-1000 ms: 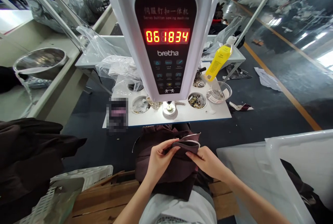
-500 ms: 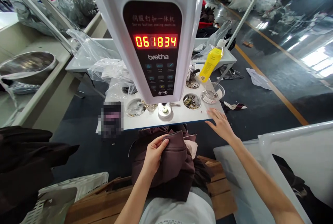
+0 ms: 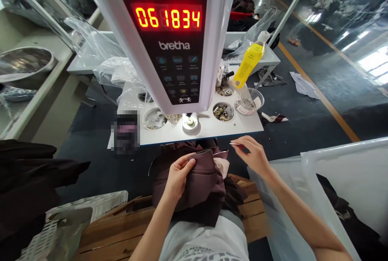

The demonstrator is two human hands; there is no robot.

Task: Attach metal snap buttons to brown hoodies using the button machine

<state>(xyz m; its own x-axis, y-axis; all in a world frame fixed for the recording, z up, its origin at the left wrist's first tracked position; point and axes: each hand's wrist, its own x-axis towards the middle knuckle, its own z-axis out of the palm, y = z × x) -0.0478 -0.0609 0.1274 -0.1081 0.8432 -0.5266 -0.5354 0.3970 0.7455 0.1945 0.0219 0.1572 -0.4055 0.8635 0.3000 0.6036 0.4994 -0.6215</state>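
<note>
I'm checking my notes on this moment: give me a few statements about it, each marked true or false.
The left hand grips the brown garment. True.
The right hand rests on the garment. False: it is clear of it, near the edge of the table, pinching a small thin piece.
The display reads 061834. True.
The yellow bottle lies in the person's lap. False: it stands on the table.

Red display [image 3: 168, 17] on machine panel [image 3: 176, 47] reading 061834; brand "bretha" beneath it
</note>
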